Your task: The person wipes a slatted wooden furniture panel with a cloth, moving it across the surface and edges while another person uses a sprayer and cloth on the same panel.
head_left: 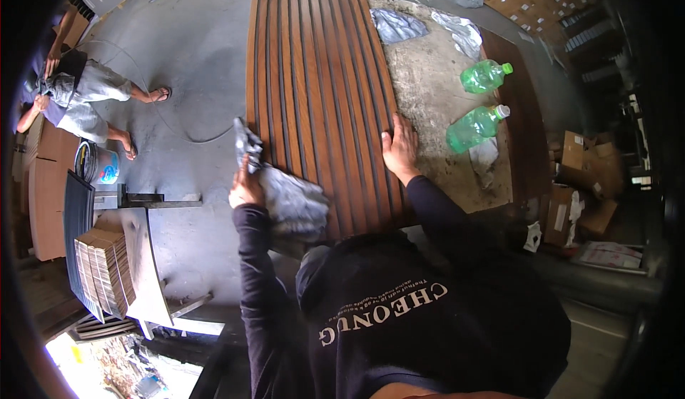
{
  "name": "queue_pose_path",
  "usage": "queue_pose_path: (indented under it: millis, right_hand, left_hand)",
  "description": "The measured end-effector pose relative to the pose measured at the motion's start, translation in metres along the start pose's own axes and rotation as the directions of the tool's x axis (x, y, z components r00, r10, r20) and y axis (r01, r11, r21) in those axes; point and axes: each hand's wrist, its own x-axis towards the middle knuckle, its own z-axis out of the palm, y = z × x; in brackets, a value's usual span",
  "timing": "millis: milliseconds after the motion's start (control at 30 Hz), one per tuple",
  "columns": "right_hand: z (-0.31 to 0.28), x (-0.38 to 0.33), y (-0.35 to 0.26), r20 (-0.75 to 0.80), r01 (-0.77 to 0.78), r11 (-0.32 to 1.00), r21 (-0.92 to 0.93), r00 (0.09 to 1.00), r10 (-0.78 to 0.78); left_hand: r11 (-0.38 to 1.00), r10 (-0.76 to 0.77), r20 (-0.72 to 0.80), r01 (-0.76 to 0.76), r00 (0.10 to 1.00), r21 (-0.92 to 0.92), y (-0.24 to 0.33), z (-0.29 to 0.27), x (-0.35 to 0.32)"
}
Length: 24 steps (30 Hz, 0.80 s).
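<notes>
A long brown slatted wood panel (314, 78) with dark grooves lies lengthwise in front of me on a worn board (428, 78). My left hand (247, 187) is at the panel's left edge, closed on a crumpled grey cloth (292, 199). One end of the cloth sticks up past my fingers, and the rest drapes over the near left part of the panel. At the panel's right edge my right hand (402, 148) lies with its fingers stretched out, holding nothing. Part of the left fingers is hidden by the cloth.
Right of the panel lie two green plastic bottles (471, 129) and crumpled plastic wrapping (398, 26). Cardboard boxes (574, 156) stand farther right. At left, another person (93, 92) stands near a bucket (107, 165); stacked flat cardboard (104, 263) sits on a small table nearer me.
</notes>
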Motion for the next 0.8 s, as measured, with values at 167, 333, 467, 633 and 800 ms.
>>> queue_pose_path:
  millis: [167,333,467,633,800]
  right_hand:
    - [-0.003,-0.004,0.020,0.014,0.104,0.991,0.085,0.994,-0.106]
    - [-0.004,-0.006,0.025,0.004,0.135,0.974,0.185,0.990,-0.138]
    - [-0.043,-0.028,0.009,0.181,0.010,0.718,0.696,0.965,-0.188]
    - [-0.097,-0.043,0.004,0.489,-0.582,-0.021,0.813,0.703,-0.517]
    - [-0.108,-0.032,0.027,0.341,-0.795,-0.459,0.398,0.592,-0.730]
  left_hand:
    - [0.966,-0.193,-0.276,0.132,0.942,-0.224,-0.009,-0.067,0.005]
    - [0.547,-0.001,-0.361,-0.302,0.932,-0.781,0.004,-0.115,-0.052]
    - [0.199,-0.138,-0.164,-0.134,0.977,-0.971,0.105,-0.116,-0.107]
    - [-0.376,0.263,0.020,0.122,0.965,-0.918,0.165,-0.065,-0.144]
    - [-0.322,0.322,0.050,0.159,0.945,-0.933,0.256,-0.033,-0.200]
